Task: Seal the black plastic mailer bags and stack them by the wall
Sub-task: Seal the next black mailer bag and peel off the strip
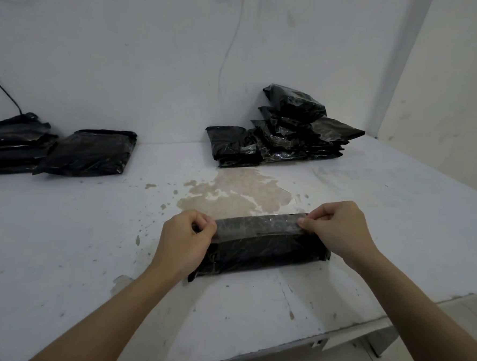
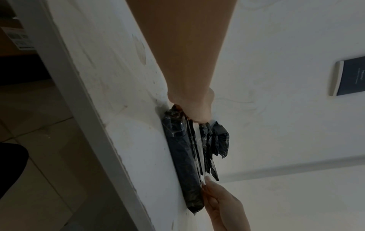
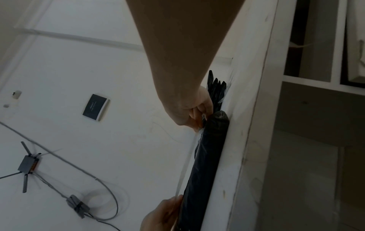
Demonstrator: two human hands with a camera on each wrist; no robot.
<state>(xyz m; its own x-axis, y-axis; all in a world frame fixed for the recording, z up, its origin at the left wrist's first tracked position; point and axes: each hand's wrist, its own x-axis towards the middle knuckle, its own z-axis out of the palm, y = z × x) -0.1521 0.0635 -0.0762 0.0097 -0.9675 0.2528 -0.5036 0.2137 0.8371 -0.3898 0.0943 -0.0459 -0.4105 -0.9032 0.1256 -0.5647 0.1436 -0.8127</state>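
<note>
Your left hand (image 1: 185, 240) and right hand (image 1: 337, 228) pinched opposite ends of the mailer bag's flap (image 1: 257, 224), long axis running left-right between them.

In the head view the left pile of black plastic mailer bags (image 1: 7, 144) runs off the picture's left edge. The left hand (image 1: 185, 240) covers the near left end of the black plastic mailer bag (image 1: 266, 251) on the white worktop (image 1: 60, 239). White lettering on the dark wall panel (image 2: 350, 78) is too small to read.
</note>
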